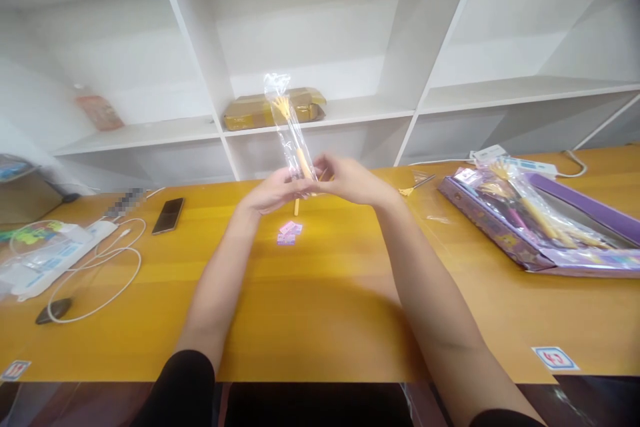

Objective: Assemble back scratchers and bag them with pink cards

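Note:
A yellow back scratcher [301, 159] with a hand-shaped head stands tilted inside a clear plastic sleeve [277, 83], raised above the table. My left hand [274, 191] is closed around its lower part. From the other side, my right hand [345, 178] pinches at the sleeve's lower end, its fingers partly hidden. Below my hands, a few small pink-purple cards [289, 233] lie on the wooden table [310, 307]. Another back scratcher [416, 185] rests on the table to the right of my right hand.
To the right sits a purple box [505, 243] with bagged back scratchers in it. On the left are a phone [169, 215], a power strip [70, 260], a white cable and a black mouse [54, 311]. A taped carton [273, 109] occupies the shelf behind.

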### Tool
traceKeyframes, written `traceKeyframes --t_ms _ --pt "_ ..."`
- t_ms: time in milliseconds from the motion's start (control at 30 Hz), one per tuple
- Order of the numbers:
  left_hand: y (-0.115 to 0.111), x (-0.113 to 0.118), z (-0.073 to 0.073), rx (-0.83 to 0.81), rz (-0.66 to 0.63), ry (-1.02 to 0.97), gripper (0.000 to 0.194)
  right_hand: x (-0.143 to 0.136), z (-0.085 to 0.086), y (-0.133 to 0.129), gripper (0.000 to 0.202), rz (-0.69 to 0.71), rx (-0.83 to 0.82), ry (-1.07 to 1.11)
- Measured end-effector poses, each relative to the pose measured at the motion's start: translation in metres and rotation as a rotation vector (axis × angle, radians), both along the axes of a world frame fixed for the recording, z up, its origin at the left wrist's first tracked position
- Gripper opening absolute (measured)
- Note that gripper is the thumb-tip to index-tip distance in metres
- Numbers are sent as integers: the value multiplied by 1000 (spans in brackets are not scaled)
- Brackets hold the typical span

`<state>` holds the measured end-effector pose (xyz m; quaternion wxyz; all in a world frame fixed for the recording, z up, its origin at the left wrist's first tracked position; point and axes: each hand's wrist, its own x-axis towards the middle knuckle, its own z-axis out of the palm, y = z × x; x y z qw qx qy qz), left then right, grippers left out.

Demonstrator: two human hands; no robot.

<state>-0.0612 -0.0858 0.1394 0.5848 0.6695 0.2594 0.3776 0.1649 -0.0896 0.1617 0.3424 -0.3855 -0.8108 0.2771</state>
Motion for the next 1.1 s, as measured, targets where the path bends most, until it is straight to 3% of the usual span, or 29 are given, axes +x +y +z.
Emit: traceKeyframes --t_ms 167,300,533,800,867,1000,1100 --pt "0 -4 1 108 5 167 52 4 10 -9 28 50 -202 -39" --pt "2 -9 1 136 2 239 45 6 14 -11 36 171 -298 26" --pt "0 -13 4 166 -102 176 52 13 11 -5 42 359 -408 118" --pt "0 -19 4 139 -149 195 52 23 9 1 26 374 -404 40" --pt "1 -21 3 127 -162 215 49 27 7 4 30 395 -400 51" --pt "6 -25 1 95 -250 315 46 31 -1 14 47 382 -431 263" --pt "10 -26 -2 41 -375 432 49 27 -9 27 43 275 -454 475"
